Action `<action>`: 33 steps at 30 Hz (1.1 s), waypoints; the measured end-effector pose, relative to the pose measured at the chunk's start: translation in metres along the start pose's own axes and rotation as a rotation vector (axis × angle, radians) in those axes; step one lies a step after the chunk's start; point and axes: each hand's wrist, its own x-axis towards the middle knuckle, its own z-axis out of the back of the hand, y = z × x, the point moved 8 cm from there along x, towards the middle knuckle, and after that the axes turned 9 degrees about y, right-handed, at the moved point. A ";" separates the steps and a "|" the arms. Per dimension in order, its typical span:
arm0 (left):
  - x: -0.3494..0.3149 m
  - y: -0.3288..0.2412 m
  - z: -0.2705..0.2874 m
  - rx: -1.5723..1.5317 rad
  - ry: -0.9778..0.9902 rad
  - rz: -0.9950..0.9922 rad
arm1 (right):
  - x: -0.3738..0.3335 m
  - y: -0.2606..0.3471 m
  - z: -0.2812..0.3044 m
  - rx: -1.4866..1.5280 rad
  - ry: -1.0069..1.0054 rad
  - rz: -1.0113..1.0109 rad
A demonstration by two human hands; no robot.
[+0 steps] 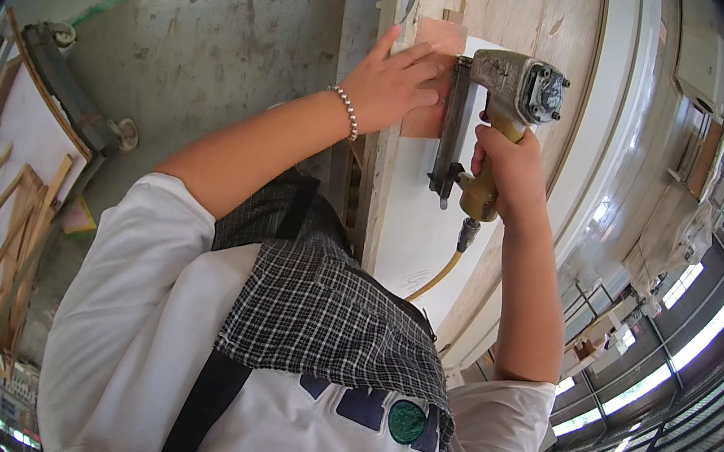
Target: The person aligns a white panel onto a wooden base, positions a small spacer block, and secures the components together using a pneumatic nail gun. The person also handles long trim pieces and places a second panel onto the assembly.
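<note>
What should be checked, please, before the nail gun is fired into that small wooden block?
1. Left hand holds the small wooden block flat on the white panel: ok.
2. Left fingertips clear of the gun's nose: not ok, they lie right beside it.
3. Right hand grips the nail gun handle firmly: ok.
4. Nose seated on the block: cannot tell, the gun hides the contact.
5. Yellow air hose attached and hanging free: ok.
6. Nails loaded in the magazine: cannot tell.
</note>
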 end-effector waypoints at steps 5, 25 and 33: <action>0.003 0.006 -0.001 0.034 0.016 0.001 | 0.006 0.008 -0.004 0.005 0.035 0.064; -0.054 -0.066 -0.028 0.029 0.074 -0.055 | -0.053 -0.083 -0.015 -0.014 -0.006 -0.036; -0.091 -0.110 -0.052 0.013 0.035 -0.086 | -0.086 -0.135 -0.021 -0.005 -0.001 -0.031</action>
